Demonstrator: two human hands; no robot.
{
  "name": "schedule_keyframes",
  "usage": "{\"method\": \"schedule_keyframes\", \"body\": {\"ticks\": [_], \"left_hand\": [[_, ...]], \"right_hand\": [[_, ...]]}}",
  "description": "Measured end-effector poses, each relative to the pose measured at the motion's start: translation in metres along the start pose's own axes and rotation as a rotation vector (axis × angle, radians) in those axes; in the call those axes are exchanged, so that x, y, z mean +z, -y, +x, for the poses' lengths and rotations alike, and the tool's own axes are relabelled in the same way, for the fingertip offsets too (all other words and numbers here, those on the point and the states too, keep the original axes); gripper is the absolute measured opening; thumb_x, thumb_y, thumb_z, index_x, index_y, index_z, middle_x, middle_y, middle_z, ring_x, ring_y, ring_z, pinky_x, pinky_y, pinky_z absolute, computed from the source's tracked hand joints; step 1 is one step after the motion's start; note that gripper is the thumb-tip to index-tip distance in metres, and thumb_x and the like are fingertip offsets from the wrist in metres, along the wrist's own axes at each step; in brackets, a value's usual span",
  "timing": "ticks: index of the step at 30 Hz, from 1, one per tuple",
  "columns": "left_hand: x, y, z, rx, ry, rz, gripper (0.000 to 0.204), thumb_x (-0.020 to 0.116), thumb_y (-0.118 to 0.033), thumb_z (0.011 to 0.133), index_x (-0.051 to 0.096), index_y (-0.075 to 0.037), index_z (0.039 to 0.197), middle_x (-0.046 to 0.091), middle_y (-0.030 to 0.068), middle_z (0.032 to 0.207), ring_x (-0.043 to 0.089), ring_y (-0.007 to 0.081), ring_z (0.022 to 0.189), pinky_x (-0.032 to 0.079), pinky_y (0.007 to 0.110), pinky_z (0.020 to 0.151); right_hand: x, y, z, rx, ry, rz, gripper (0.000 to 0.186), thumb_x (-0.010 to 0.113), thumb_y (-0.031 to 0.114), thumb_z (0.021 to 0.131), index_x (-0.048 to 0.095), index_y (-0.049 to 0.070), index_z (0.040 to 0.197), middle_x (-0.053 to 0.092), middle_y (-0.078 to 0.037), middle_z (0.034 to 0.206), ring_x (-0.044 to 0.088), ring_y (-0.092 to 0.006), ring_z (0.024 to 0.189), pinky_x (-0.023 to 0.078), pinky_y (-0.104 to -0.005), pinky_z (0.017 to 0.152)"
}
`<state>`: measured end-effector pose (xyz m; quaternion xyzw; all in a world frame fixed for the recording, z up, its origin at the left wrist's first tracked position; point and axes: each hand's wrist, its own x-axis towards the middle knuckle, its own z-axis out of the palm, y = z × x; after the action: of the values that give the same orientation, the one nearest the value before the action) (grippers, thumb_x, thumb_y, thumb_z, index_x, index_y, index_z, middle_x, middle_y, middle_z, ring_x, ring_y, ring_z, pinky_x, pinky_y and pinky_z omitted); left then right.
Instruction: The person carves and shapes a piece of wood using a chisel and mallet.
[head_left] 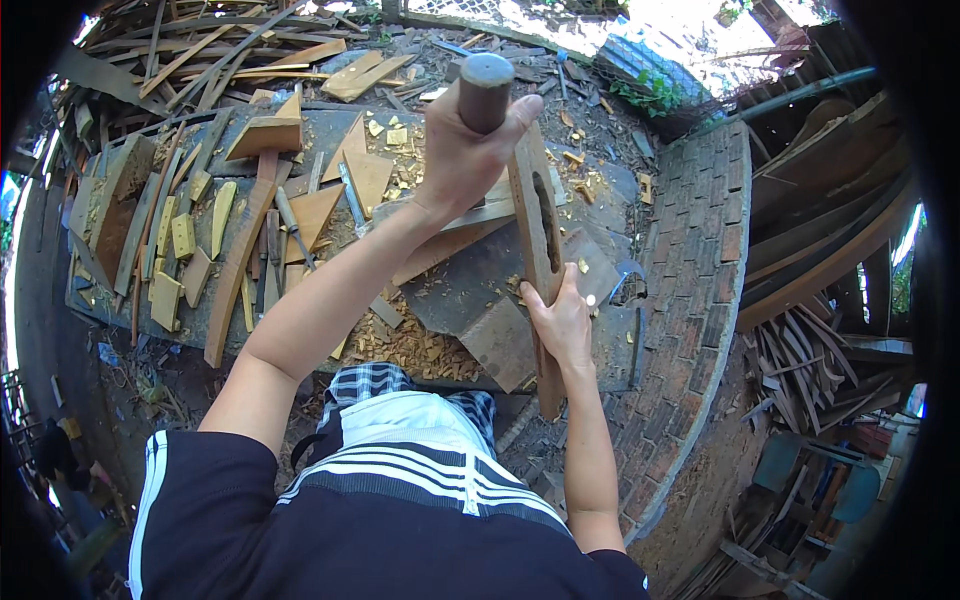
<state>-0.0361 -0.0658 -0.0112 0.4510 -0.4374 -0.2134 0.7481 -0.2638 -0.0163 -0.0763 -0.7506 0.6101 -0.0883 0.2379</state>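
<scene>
Brown and slotted, a long wooden beam (pixel 541 275) is lying over a dark, worn worktable (pixel 615 352), its near end poking past the edge. The right hand (pixel 562 325) is pinching its sides, I'm guessing to steady it. The left hand (pixel 465 155) is wrapping tightly around a raised dark-brown cylinder with a grey end (pixel 487 88). Yellow wooden blocks (pixel 183 236) are sitting off left, probably out of the way.

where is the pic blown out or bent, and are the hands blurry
In the head view, the sunlit ground at top right is washed out; in the head view, the brickwork looks bowed along its right edge; in the head view, the left hand and right hand look fairly sharp.
</scene>
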Motion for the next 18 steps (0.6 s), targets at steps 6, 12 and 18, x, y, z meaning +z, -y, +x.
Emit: {"method": "schedule_keyframes", "body": {"ticks": [6,12,18], "left_hand": [[0.004,-0.005,-0.006,0.004,0.056,0.060,0.019,0.075,-0.015,0.085,0.060,-0.004,0.088,0.061,-0.0010,0.073,0.055,0.0050,0.067,0.045,0.025,0.059],[0.003,0.001,-0.008,0.065,0.048,-0.053,0.017,0.073,-0.011,0.084,0.062,-0.004,0.093,0.068,0.0037,0.079,0.064,0.0105,0.070,0.053,0.026,0.065],[0.014,-0.011,-0.020,0.138,0.019,0.043,0.019,0.077,-0.012,0.081,0.061,-0.005,0.089,0.065,0.0025,0.076,0.062,0.0098,0.069,0.050,0.027,0.061]], "right_hand": [[0.001,0.000,-0.002,0.014,0.005,0.003,0.073,0.066,0.041,0.083,0.037,-0.002,0.134,0.066,-0.033,0.092,0.064,-0.0486,0.092,0.051,-0.0512,0.081],[-0.018,0.003,0.003,-0.019,0.043,0.277,0.062,0.069,0.040,0.082,0.048,-0.004,0.121,0.068,-0.028,0.096,0.068,-0.0407,0.092,0.051,-0.0447,0.081],[-0.124,0.060,-0.031,-0.306,-0.344,0.483,0.046,0.060,0.020,0.089,0.044,0.002,0.128,0.056,-0.005,0.078,0.053,-0.0119,0.061,0.046,-0.0262,0.055]]}}
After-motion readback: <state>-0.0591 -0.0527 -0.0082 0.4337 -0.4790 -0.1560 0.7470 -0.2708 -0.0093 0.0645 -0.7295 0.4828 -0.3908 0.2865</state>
